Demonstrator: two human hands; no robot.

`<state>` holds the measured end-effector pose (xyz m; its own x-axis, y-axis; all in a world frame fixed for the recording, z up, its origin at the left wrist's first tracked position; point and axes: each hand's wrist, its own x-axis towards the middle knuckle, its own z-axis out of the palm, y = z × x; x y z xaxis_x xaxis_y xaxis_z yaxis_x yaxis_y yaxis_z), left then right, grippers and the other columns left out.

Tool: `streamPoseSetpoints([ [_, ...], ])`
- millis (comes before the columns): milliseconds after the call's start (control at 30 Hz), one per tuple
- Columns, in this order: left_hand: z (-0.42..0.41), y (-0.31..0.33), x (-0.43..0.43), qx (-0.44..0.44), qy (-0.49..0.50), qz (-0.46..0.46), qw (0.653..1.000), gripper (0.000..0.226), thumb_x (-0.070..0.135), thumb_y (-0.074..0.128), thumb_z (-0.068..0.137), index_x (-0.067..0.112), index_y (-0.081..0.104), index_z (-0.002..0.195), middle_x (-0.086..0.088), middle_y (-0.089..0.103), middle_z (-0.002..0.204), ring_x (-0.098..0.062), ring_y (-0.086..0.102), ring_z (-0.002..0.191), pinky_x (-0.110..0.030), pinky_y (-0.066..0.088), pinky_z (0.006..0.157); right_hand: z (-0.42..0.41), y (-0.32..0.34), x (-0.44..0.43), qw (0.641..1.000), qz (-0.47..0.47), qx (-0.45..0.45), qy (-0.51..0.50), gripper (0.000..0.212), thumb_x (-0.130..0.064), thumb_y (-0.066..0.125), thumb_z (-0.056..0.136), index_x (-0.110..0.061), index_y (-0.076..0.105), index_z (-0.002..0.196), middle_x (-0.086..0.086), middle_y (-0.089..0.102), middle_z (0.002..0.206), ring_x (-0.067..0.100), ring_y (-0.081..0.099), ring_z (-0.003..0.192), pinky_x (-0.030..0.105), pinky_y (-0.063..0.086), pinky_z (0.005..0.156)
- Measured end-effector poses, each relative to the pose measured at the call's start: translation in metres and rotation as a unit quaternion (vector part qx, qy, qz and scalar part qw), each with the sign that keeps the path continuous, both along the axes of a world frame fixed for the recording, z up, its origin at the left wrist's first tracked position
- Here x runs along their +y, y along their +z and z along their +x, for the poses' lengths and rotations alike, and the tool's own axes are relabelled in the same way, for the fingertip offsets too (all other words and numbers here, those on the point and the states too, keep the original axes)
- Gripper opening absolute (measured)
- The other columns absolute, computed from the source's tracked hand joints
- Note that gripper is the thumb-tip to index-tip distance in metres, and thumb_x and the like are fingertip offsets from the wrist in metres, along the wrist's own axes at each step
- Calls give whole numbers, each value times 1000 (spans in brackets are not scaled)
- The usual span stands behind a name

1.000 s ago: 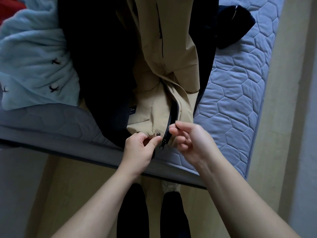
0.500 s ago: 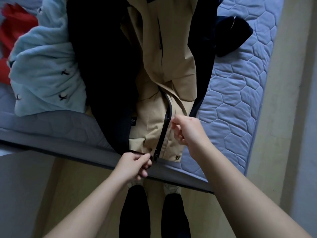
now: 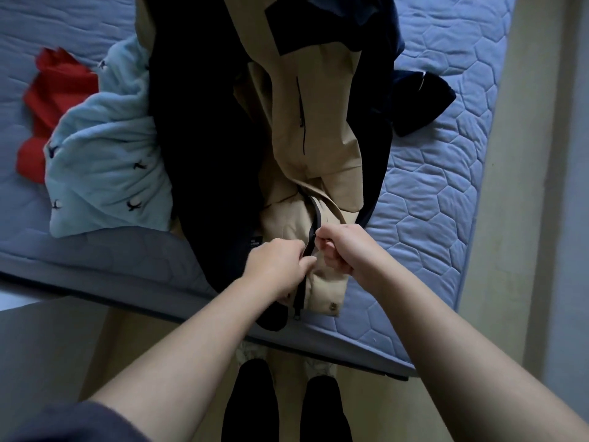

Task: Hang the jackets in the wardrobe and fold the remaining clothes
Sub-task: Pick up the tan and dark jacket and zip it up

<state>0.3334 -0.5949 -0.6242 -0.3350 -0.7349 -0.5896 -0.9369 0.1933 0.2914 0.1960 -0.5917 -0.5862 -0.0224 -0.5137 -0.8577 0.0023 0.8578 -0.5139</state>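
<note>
A tan and navy jacket (image 3: 318,122) lies lengthwise on the blue quilted mattress (image 3: 446,193), its hem at the near edge. Its black front zipper (image 3: 314,218) runs up from the hem. My left hand (image 3: 277,266) pinches the tan fabric just left of the zipper, low on the jacket. My right hand (image 3: 342,247) is curled in a fist and pinches the zipper pull a little above the hem. Left of the jacket lie a light blue garment (image 3: 105,167) with small dark embroidered marks and a red garment (image 3: 54,94).
A small dark garment (image 3: 420,103) lies on the mattress to the right of the jacket. The mattress's near edge (image 3: 127,282) runs across in front of my legs. A pale wall (image 3: 526,186) borders the bed on the right.
My right hand has drawn the zipper pull up from the hem. My left hand has shifted up from the hem to the fabric beside the zipper. The view has tilted farther over the bed.
</note>
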Motion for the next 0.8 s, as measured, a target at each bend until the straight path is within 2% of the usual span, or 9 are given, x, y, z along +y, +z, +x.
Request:
streamPoseSetpoints([
  [100, 0, -6, 7, 41, 18, -1, 999, 27, 46, 46, 93, 23, 57, 86, -5, 66, 97, -29, 61, 95, -31, 39, 65, 4, -6, 0, 993, 7, -60, -102, 31, -12, 45, 90, -11, 49, 60, -5, 32, 40, 7, 24, 32, 16, 18, 31],
  [267, 13, -5, 23, 61, 38, -18, 997, 35, 46, 51, 91, 22, 42, 67, -2, 63, 79, -29, 62, 81, -30, 37, 60, 20, -3, -19, 973, -17, -120, -198, 30, -12, 40, 94, -12, 47, 64, -8, 33, 42, 5, 24, 36, 16, 14, 34],
  [367, 28, -11, 40, 41, 18, -27, 999, 35, 45, 52, 91, 23, 38, 68, -4, 63, 80, -30, 63, 81, -29, 38, 60, 28, 6, -43, 963, -46, -137, -229, 29, -11, 39, 94, -12, 47, 65, -8, 34, 42, 4, 26, 34, 15, 14, 32],
  [533, 51, -27, 55, -26, -17, 37, 999, 25, 41, 47, 95, 22, 57, 82, -3, 65, 90, -26, 63, 86, -29, 39, 64, 33, 20, -65, 967, -96, -140, -189, 30, -14, 43, 94, -12, 51, 65, -7, 38, 45, 5, 30, 37, 16, 19, 33],
  [633, 57, -28, 51, -71, -57, 81, 993, 28, 43, 48, 95, 17, 60, 93, -4, 64, 98, -25, 62, 89, -30, 40, 66, 38, 24, -59, 975, -143, -110, -127, 28, -14, 46, 93, -11, 54, 67, -5, 41, 48, 7, 35, 39, 19, 20, 38],
  [700, 57, -21, 42, -64, -33, 94, 993, 34, 52, 50, 91, 19, 54, 83, -1, 62, 89, -24, 61, 85, -29, 40, 65, 38, 28, -55, 975, -177, -87, -98, 30, -13, 46, 94, -11, 55, 65, -4, 41, 48, 8, 37, 40, 20, 21, 41],
  [800, 47, 1, 16, -31, 76, 59, 995, 45, 68, 46, 82, 23, 52, 77, 2, 60, 81, -24, 62, 82, -30, 42, 63, 37, 35, -58, 973, -212, -64, -70, 33, -13, 47, 94, -13, 56, 62, -4, 42, 47, 7, 39, 41, 20, 25, 44],
])
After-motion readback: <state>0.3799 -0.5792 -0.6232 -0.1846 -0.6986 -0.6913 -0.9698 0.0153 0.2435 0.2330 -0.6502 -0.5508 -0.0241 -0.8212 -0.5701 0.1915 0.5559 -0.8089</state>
